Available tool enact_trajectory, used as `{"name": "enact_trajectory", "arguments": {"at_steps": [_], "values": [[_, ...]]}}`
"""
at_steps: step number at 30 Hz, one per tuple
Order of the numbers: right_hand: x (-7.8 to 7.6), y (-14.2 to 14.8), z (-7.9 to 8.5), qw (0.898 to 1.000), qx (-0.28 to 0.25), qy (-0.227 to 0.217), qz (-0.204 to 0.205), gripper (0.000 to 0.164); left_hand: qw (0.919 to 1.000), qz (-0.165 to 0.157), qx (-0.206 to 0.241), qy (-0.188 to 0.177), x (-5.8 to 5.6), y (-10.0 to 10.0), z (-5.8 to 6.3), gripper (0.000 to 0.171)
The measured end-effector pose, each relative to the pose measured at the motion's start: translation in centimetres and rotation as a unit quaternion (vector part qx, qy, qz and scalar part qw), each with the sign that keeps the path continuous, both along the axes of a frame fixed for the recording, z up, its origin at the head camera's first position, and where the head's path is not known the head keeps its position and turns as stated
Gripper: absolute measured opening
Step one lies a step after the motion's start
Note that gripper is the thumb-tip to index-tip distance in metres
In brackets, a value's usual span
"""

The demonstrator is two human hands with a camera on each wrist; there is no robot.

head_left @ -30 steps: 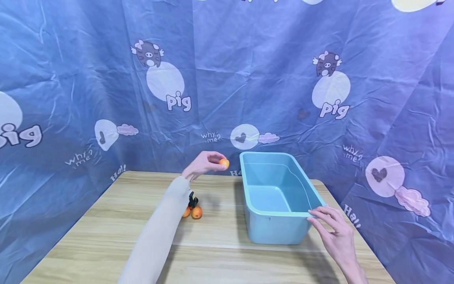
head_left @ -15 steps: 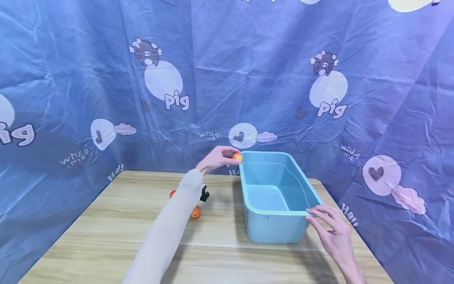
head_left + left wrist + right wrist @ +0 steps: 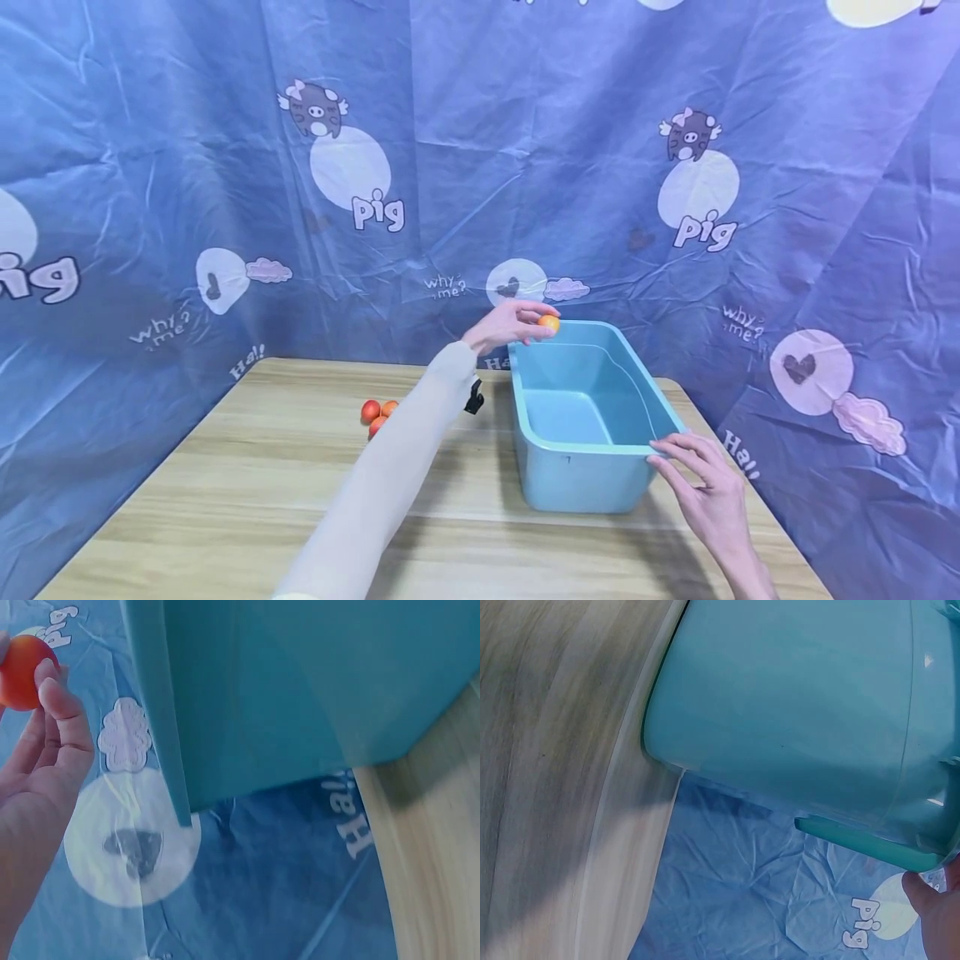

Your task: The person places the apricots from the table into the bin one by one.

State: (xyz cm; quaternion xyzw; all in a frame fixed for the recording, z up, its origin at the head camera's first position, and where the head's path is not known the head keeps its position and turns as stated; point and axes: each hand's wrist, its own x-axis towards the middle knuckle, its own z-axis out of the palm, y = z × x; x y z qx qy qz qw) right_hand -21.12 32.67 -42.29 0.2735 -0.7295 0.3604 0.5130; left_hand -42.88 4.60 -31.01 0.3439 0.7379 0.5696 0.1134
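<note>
My left hand (image 3: 506, 326) pinches a small round orange-red fruit (image 3: 550, 324) between thumb and fingers. In the head view the fruit overlaps the back left part of a light blue plastic bin (image 3: 588, 479), above its rim level. The left wrist view has the fruit (image 3: 24, 673) at the fingertips, beside the bin's wall (image 3: 300, 690). At the bin's near right corner my right hand (image 3: 708, 492) grips the rim, fingertips over the edge and thumb under it. The right wrist view catches only that thumb (image 3: 922, 892) and part of the hand, at the rim (image 3: 870, 844).
Several similar orange-red fruits (image 3: 371, 411) lie on the wooden table (image 3: 225, 483), partly hidden behind my left sleeve (image 3: 397, 475). A blue printed curtain (image 3: 465, 167) stands around the back and sides. A black device (image 3: 475, 398) hangs under my left wrist.
My left hand has carried the fruit rightward, from left of the bin to over its back left part. More table fruits show left of the sleeve. The right hand stays on the rim.
</note>
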Motion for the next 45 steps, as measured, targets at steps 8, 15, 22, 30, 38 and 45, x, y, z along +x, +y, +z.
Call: {"name": "enact_trajectory", "arguments": {"at_steps": [8, 15, 22, 30, 38, 45], "values": [[-0.1, 0.3, -0.1, 1.000, -0.002, 0.001, 0.004, 0.023, 0.9999, -0.001, -0.012, 0.004, 0.2, 3.1, 0.1, 0.040], [0.0, 0.3, -0.3, 1.000, 0.006, -0.008, -0.002, 0.026, 0.9986, 0.036, -0.039, -0.002, 0.3, 4.5, -1.0, 0.044], [0.0, 0.2, -0.2, 1.000, 0.008, -0.005, -0.005, 0.025, 0.9968, 0.049, -0.064, -0.003, 0.4, 5.0, -1.6, 0.038], [0.0, 0.2, -0.2, 1.000, 0.011, -0.003, -0.008, 0.024, 0.9961, 0.051, -0.071, -0.011, 0.1, 5.0, -2.5, 0.038], [0.0, 0.2, -0.2, 1.000, 0.009, -0.002, -0.012, 0.023, 0.9948, 0.033, -0.096, 0.003, 0.2, 5.0, -2.9, 0.033], [0.1, 0.1, -0.2, 1.000, 0.012, 0.002, -0.010, 0.023, 0.9907, 0.062, -0.119, 0.022, 0.4, 5.0, -3.1, 0.032]]}}
